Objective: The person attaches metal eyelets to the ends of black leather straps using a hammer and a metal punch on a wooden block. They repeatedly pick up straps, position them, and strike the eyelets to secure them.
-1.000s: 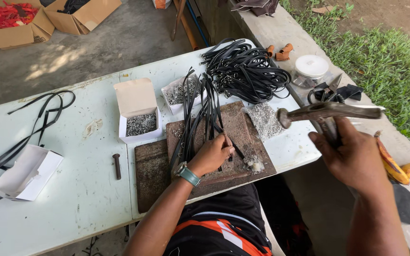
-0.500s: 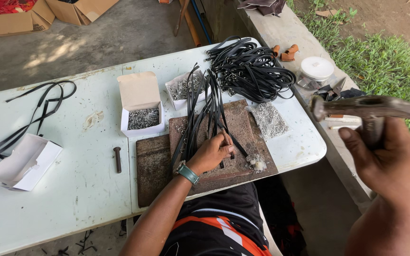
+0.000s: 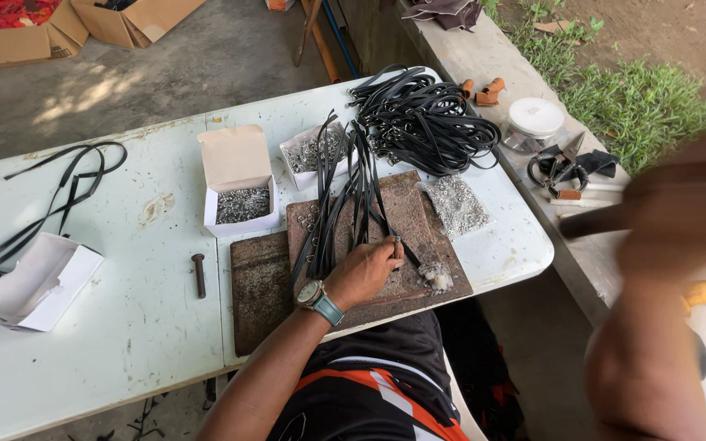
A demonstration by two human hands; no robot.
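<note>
Landmark: the brown metal plate (image 3: 418, 245), a flat rusty slab that lies at the near edge of the white surface (image 3: 124, 327).
Loose straps: a few long black straps (image 3: 51, 204) lie far left of the plate, and some hang over the left edge of the surface.
Lid: a white box lid (image 3: 38, 282) lies left of the plate, near the loose straps.
Bolt: a small dark bolt (image 3: 198, 273) lies just left of the plate, with bare room all around it.
Open box: a white box of tiny silver bits (image 3: 243, 204) sits just behind the plate's left end.
Strap bundle: thin, shiny black straps (image 3: 345, 196) lie in a bunch across the plate, fanning out toward the back.
Left hand (image 3: 365, 273): it rests on the plate, fingers pinched on a strap end. A watch is on the wrist.
Strap pile: a big tangle of black straps (image 3: 426, 118) sits behind the plate, close to the far right edge of the surface.
Silver heap: a small pile of silver bits (image 3: 455, 204) lies just right of the plate.
Right hand (image 3: 680, 212): it is up in the air, well right of the plate and off the surface. It is too blurry to tell how it is shaped.
</note>
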